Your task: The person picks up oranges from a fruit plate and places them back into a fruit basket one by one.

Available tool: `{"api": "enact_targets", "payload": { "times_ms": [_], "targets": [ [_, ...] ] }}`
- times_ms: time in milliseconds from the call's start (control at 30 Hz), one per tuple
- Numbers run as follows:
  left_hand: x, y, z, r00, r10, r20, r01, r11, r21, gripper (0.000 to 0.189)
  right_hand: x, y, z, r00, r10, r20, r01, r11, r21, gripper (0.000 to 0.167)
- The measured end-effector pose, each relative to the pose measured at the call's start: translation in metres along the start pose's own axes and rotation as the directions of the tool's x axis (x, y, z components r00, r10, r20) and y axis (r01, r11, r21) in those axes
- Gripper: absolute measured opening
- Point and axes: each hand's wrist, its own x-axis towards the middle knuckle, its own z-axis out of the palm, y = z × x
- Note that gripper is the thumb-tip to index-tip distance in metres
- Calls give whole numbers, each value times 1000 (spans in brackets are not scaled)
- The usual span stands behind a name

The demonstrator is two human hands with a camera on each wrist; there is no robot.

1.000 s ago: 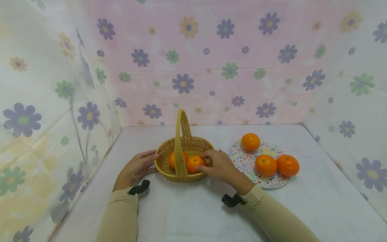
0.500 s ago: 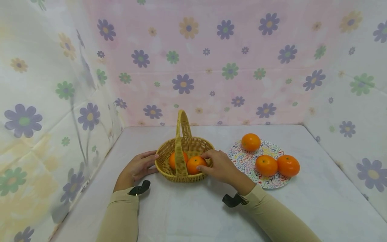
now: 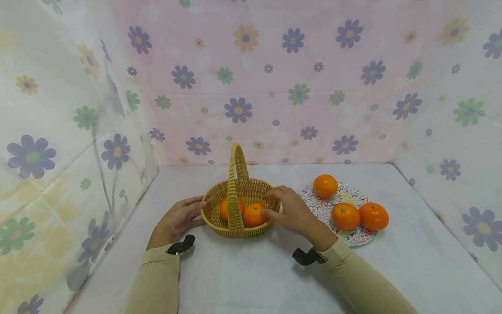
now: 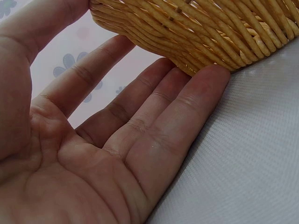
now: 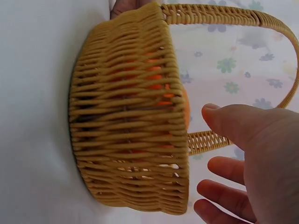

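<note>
Back cloth: pink hanging (image 3: 260, 78) printed with purple, green and yellow flowers, upright behind the table's far edge.
Side cloths: paler flowered panels, left (image 3: 59, 126) and right (image 3: 451, 139), enclosing the workspace; the left one is creased.
Tabletop: white covering (image 3: 243, 274), finely woven in the left wrist view.
Basket: yellow wicker basket (image 3: 251, 233), upright on the tabletop left of the plate, handle raised; inside are a left orange fruit (image 3: 224, 209), partly behind the handle, and a right orange fruit (image 3: 253, 215).
Left hand: left hand (image 3: 182, 216), fingers extended, fingertips touching the basket's left side.
Right hand: right hand (image 3: 294, 211), thumb and fingers apart over the basket's right rim, near the right orange fruit, gripping nothing.
Plate: speckled plate (image 3: 319, 210), bearing three orange fruits, the front two side by side.
</note>
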Motion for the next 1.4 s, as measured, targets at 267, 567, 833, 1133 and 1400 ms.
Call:
{"api": "enact_targets", "payload": {
  "times_ms": [267,567,833,1133,1400],
  "targets": [
    [0,0,1,1000,3,-6,-3,1000,-17,62,3,6,-15,999,31,-43,-31,999,-14,47],
    [-1,1,1,1000,5,-4,-5,1000,-6,64,4,18,-32,989,113,-95,-117,992,-41,45],
    [-3,3,1,1000,1,10,-1,1000,11,66,4,36,-40,979,134,-153,-142,989,-39,45],
    [-2,2,1,1000,-6,-7,6,1000,3,65,5,45,-49,963,230,-142,-238,970,-40,45],
    [0,1,1,1000,-5,-9,5,1000,10,66,4,61,-57,954,247,-170,-271,953,-137,49]
  ]
}}
